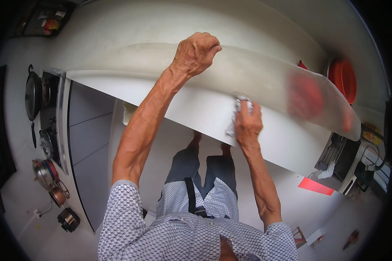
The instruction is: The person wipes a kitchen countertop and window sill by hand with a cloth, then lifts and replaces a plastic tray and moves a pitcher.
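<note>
My left hand (198,53) is closed on the edge of a translucent, textured plastic mat (254,75), which it holds raised and curled along the back of a white countertop (196,104). Below and to the right, my right hand (249,125) grips a crumpled pale cloth (239,107) against the countertop near its front edge. The cloth lies partly under the fingers and is slightly blurred. Through the mat's right part shows a blurred red object (303,96), whose kind I cannot tell.
Red basins (343,81) stand at the back right. Beyond the counter's right end is a dark appliance (338,156) with a white plastic bag on it. At the left are a lidded pan (33,94) by a stove, several pots (44,174) and a dark cooker (69,219).
</note>
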`<state>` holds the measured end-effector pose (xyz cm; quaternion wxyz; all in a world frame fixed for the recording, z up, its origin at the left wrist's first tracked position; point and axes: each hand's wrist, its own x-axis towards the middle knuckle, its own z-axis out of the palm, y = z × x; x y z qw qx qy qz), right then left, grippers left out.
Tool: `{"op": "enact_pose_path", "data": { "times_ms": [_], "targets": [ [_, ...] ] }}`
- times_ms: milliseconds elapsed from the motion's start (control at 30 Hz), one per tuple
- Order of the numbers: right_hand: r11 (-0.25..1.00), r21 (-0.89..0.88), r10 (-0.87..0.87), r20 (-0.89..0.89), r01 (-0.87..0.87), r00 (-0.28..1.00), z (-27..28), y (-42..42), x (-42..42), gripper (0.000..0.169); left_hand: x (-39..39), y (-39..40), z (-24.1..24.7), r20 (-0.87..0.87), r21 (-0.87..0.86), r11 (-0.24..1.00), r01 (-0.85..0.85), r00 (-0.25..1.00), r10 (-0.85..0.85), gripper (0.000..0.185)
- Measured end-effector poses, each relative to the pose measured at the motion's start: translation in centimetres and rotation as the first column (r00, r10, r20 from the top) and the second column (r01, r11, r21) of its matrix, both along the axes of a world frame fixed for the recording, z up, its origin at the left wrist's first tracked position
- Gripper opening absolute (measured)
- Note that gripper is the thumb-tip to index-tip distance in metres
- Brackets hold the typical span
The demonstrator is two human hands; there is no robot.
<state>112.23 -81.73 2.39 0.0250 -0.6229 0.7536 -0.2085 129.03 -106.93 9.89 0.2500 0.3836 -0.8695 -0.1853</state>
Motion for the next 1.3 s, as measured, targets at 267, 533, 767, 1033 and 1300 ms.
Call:
{"op": "enact_pose_path", "data": {
  "times_ms": [267, 533, 767, 1033, 1300],
  "targets": [
    [0.793, 0.131, -0.553, -0.256, 0.595, 0.793, -0.9, 12.2, -11.6, 0.043, -0.5, -0.2, 2.3, -0.095, -0.113, 0.992, 0.061, 0.993, -0.072, 0.014],
    [0.987, -0.013, -0.160, -0.195, 0.160, 0.968, -1.1, -4.8, 3.0, 0.046, -2.2, -1.3, 3.1, -0.133, -0.263, 0.964, 0.043, 0.988, -0.081, 0.014],
    [0.973, -0.169, 0.225, 0.547, -0.157, 0.807, -2.5, -12.1, 15.4, 0.036, -3.9, -0.8, 4.6, -0.140, -0.215, 0.977, 0.006, 0.989, -0.037, 0.013],
    [0.941, 0.071, 0.325, 0.064, -0.329, 0.943, -1.8, -3.7, 12.0, 0.042, -0.2, 3.1, 2.9, -0.145, -0.109, 0.994, 0.023, 0.989, -0.039, 0.011],
    [0.981, 0.146, -0.129, -0.018, 0.130, 0.992, 0.8, 13.6, -4.7, 0.054, 5.7, 12.5, 0.9, -0.139, 0.075, 0.997, -0.015, 0.990, 0.026, 0.009]
  ]
}}
